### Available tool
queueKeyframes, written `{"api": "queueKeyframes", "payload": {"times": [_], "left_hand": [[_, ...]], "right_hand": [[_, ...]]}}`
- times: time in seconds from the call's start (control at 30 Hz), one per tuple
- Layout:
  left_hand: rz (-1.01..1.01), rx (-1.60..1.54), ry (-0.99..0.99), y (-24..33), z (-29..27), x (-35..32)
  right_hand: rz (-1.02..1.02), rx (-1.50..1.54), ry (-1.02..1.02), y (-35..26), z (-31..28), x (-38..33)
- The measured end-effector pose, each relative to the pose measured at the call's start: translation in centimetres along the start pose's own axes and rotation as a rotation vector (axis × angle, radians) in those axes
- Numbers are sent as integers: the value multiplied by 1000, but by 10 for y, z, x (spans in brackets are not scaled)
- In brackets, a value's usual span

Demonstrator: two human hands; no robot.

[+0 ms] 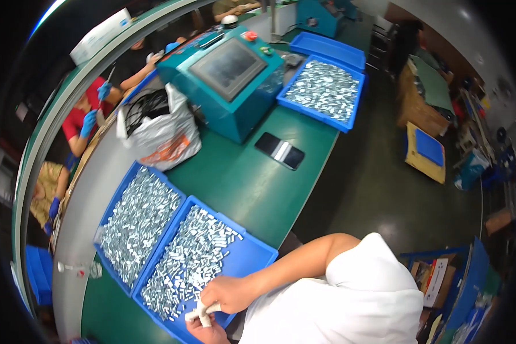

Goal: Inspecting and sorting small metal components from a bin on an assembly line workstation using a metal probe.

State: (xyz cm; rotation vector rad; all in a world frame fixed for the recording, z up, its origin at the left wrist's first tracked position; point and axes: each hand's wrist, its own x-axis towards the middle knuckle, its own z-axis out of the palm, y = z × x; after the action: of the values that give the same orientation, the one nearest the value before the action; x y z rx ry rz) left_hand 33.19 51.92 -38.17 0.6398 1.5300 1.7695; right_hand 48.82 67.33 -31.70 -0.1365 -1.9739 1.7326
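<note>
Three blue trays (pixel 252 258) held small metal pieces (pixel 183 264); nearest only part-filled, much apparently left. Right hand (pixel 230 293) and left hand (pixel 203 331) pinched white-wrapped fingers (pixel 200 312) together; pieces held: cannot tell.

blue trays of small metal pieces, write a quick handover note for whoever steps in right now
Right hand: at the near edge of the nearest blue tray, fingers on a small white wrapped piece.
Left hand: just below it, touching the same white piece; grip unclear.
Metal pieces fill the left part of that tray; its right corner is bare.
Second blue tray alongside is full, a third sits past the teal machine.
How much is done or left cannot be told.
</note>
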Motion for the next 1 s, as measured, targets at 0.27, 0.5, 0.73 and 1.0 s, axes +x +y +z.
{"api": "queueKeyframes", "payload": {"times": [0.27, 0.5, 0.73, 1.0], "left_hand": [[53, -82, -118, 20, 14, -4], [4, -227, -125, 21, 20, 0], [-101, -398, 11, 20, 10, -1], [129, -137, 168, 68, -21, 13]], "right_hand": [[224, 409, 66, 14, 4, 4], [507, 664, 54, 16, -18, -3], [158, -71, 567, -6, -88, -23], [159, -935, 661, 39, -169, -57]]}}
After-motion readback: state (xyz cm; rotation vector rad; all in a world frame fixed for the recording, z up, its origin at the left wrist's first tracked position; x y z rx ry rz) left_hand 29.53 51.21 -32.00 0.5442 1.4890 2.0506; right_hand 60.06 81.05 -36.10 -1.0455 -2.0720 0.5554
